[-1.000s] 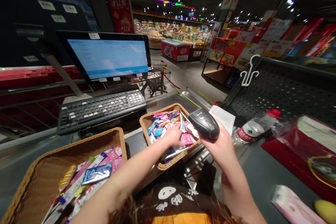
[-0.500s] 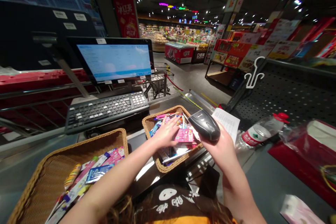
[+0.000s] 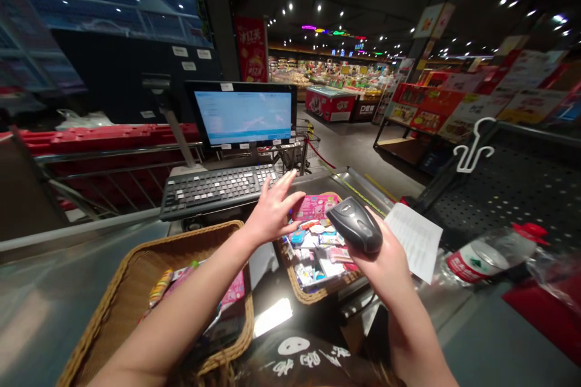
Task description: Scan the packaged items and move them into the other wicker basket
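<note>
My left hand (image 3: 273,210) hovers between the keyboard (image 3: 218,188) and the right wicker basket (image 3: 311,296), fingers spread and pointing toward the keyboard's right end. Just beside its thumb, a pink printed packet (image 3: 318,205) lies at the back of that basket. Several small packaged goods (image 3: 318,248) fill the rest of it. A black handheld barcode scanner (image 3: 356,225) is gripped in my right hand (image 3: 385,257), above the basket's right side. The left wicker basket (image 3: 106,290) holds colourful packets (image 3: 233,290), partly hidden by my left forearm.
Behind the keyboard stands a lit monitor (image 3: 245,115). A printed paper sheet (image 3: 415,239) and a clear plastic bottle with a red cap (image 3: 492,257) are to the right. A white hanger (image 3: 474,148) hangs on the black perforated panel (image 3: 531,187).
My left hand has lifted off the goods in the right basket and moved up toward the keyboard. The scanner stays in my right hand. The view has turned left.
</note>
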The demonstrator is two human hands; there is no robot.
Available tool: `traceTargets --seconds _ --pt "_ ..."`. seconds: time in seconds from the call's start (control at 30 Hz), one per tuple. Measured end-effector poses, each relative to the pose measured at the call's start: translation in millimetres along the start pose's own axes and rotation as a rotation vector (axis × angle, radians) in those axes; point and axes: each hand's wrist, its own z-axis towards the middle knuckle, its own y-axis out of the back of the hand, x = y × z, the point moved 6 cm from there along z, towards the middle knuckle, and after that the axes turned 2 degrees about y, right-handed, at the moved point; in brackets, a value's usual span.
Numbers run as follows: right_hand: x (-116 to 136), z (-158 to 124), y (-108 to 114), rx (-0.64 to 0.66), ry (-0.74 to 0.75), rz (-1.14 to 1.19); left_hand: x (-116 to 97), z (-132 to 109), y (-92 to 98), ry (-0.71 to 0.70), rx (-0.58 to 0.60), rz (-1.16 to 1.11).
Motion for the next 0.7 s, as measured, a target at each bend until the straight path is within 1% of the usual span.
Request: traceTargets --seconds 0.13,0.3,0.47,0.6,0.7 --pt "22.5 4.5 -10.7 -0.002 0.083 -0.005 9.8 -6.4 22.6 -0.010 -0.092 0.066" --pt "58.3 8.7 -28.1 0.039 0.208 0.017 24.2 -11.3 46.6 0.012 -0.155 0.116" --pt "86.5 18.6 -48.0 0.078 0.252 0.044 44.0 -18.7 65.1 0.065 -0.174 0.160" --pt "106.5 38.4 -64.1 0.113 0.312 0.066 62.9 -26.5 76.8 0.104 -0.177 0.184" --pt "117.5 53.3 -76.4 0.138 0.312 0.075 77.5 -33.6 85.4 0.147 -0.185 0.200"
